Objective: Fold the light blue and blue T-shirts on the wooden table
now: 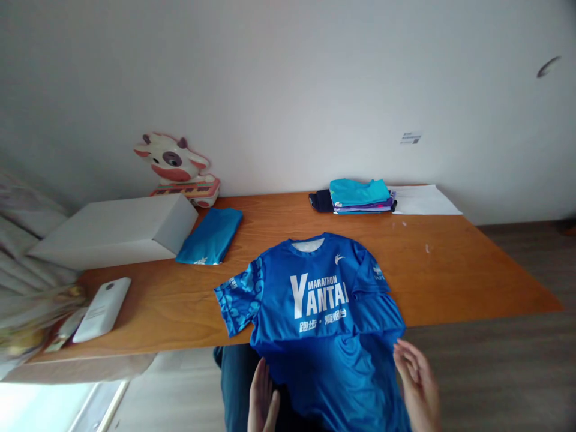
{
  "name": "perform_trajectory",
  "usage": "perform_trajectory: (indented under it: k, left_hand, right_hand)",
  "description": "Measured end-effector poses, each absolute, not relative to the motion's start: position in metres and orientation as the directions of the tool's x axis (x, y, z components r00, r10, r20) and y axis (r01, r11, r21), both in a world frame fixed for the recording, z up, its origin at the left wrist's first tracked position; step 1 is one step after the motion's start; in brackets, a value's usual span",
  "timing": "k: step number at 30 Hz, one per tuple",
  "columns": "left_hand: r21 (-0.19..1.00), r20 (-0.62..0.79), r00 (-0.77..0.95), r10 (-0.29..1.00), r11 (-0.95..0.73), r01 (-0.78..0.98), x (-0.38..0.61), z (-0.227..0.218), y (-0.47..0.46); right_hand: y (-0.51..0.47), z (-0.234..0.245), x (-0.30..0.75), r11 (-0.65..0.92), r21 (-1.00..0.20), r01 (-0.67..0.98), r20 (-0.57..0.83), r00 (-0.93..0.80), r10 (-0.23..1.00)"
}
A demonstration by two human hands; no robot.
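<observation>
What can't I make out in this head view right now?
- Shirt: its hem hangs past the table edge and runs out of the bottom of the picture.
- Left hand and right hand: wrists cut off by the bottom edge.
- Wall label: too small to read.
- Folded stack: count unclear.

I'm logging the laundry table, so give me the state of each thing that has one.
blue T-shirt: spread front up, right sleeve folded in, hem hanging off the table edge
left hand: open, at the shirt's lower left edge
right hand: open, at the shirt's lower right edge
teal shirt: folded
clothes stack: folded, piled
white box: closed
</observation>
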State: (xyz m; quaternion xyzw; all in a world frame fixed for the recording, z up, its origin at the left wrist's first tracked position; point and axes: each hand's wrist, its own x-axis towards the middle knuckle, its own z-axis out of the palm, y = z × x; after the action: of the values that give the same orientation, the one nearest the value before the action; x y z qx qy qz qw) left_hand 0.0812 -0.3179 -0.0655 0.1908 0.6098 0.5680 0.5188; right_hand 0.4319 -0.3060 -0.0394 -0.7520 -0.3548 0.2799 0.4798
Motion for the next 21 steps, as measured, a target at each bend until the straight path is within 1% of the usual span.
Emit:
perform_trajectory:
  k: [2,4,7,9,10,12,14,15,17,19,20,21]
  left_hand:
    - [0.872,-0.459,-0.292,0.839,0.363,-0.327,0.084,-0.069,-0.308]
    - [0.837,-0.52,-0.226,0.824,0.438,-0.329,0.088,-0.076,-0.292]
    - [0.714,-0.652,-0.143,0.745,0.539,-0.448,0.104,-0.098,-0.27]
    - [0.642,-0.721,-0.132,0.68,0.584,-0.498,0.118,-0.117,-0.265]
    - [0.648,-0.731,-0.162,0.662,0.6,-0.47,0.124,-0.126,-0.266]
    - [0.724,-0.686,-0.233,0.689,0.615,-0.313,0.133,-0.141,-0.272]
    - [0.79,-0.613,-0.213,0.761,0.594,-0.148,0.138,-0.153,-0.283]
    - [0.804,-0.594,-0.179,0.784,0.583,-0.114,0.139,-0.158,-0.29]
    - [0.789,-0.613,-0.14,0.777,0.595,-0.15,0.141,-0.166,-0.301]
    - [0.734,-0.671,-0.148,0.727,0.623,-0.271,0.145,-0.171,-0.309]
    - [0.702,-0.696,-0.151,0.702,0.623,-0.345,0.147,-0.172,-0.311]
    - [0.673,-0.712,-0.14,0.688,0.612,-0.416,0.15,-0.173,-0.31]
  right_hand:
    - [-0.317,-0.065,0.441,-0.34,-0.913,0.224,-0.125,0.641,0.757]
    - [-0.323,-0.085,0.446,-0.366,-0.902,0.228,-0.16,0.613,0.774]
    - [-0.329,-0.107,0.447,-0.418,-0.894,0.163,-0.265,0.56,0.785]
    - [-0.331,-0.116,0.447,-0.486,-0.863,0.138,-0.334,0.565,0.754]
    - [-0.331,-0.119,0.448,-0.521,-0.842,0.143,-0.356,0.579,0.733]
    - [-0.332,-0.122,0.452,-0.552,-0.818,0.161,-0.363,0.599,0.713]
    - [-0.333,-0.122,0.457,-0.531,-0.828,0.181,-0.349,0.575,0.74]
    - [-0.334,-0.122,0.459,-0.513,-0.838,0.186,-0.346,0.547,0.762]
    - [-0.333,-0.121,0.462,-0.5,-0.847,0.182,-0.36,0.496,0.79]
    - [-0.332,-0.116,0.462,-0.488,-0.855,0.176,-0.344,0.512,0.787]
    - [-0.331,-0.112,0.461,-0.465,-0.865,0.19,-0.299,0.548,0.781]
    - [-0.33,-0.106,0.458,-0.427,-0.875,0.226,-0.224,0.593,0.773]
